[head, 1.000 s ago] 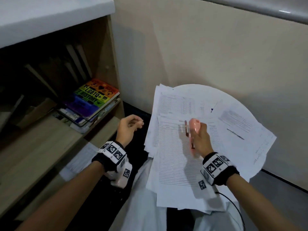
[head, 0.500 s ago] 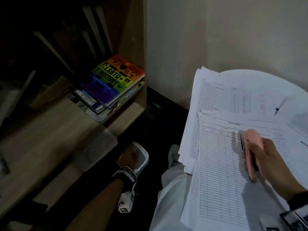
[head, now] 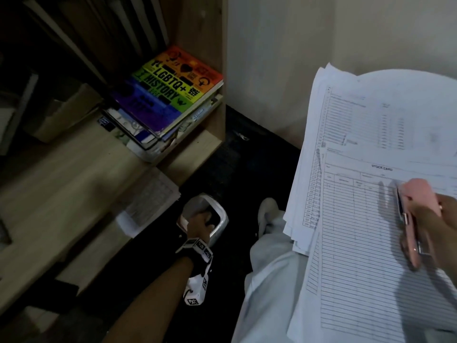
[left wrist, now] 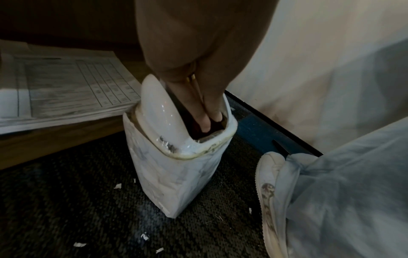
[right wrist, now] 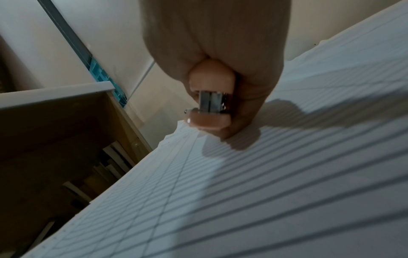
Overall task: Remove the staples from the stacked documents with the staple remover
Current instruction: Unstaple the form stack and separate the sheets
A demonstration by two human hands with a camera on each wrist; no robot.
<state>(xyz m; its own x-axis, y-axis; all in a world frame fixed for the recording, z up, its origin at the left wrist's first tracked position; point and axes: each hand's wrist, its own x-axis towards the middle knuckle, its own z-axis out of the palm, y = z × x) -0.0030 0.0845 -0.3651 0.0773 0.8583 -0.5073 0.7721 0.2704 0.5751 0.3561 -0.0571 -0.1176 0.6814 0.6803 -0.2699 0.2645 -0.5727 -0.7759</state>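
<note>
Meanwhile left fingers [left wrist: 207, 120] straight inside bin [left wrist: 176, 174] rim; right hand [head: 435, 233] grips staple remover [head: 413, 219]

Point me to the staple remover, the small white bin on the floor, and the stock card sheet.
staple remover [head: 412, 214]: head view, pink upper body.
white bin [left wrist: 176, 174]: left wrist view, front wall.
stock card sheet [head: 358, 243]: head view, ruled table area.
</note>
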